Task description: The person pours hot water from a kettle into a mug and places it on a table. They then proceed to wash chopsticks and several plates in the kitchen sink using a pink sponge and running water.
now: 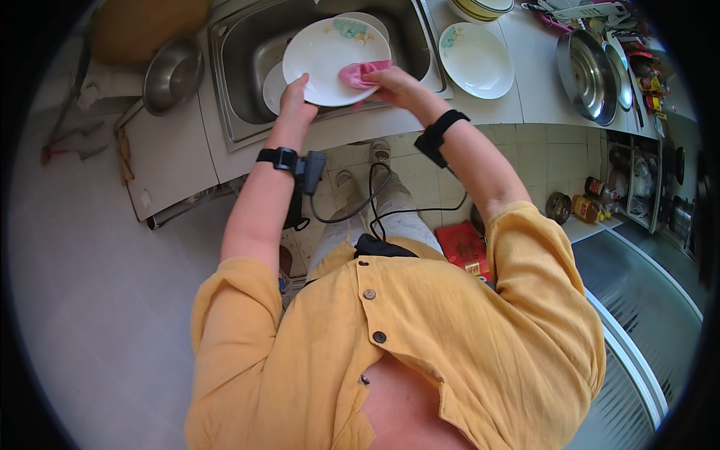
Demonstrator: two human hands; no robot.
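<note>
Over the stainless steel sink (242,67) I hold a white plate (320,59) with a green and yellow floral pattern near its far edge. My left hand (297,104) grips the plate's near left rim, thumb on top. In my right hand (396,85) is a bunched pink cloth (355,76), pressed on the plate's upper face at its right side. Below the held plate, parts of more white dishes (274,90) show in the basin; the held plate hides the rest of them.
Right of the sink, another floral plate (478,64) lies on the white counter, near stacked bowls (478,10). Farther right a steel pan (588,79) leans beside utensils. A metal bowl (173,76) sits left of the sink. Black cables (416,211) hang from my wrist bands.
</note>
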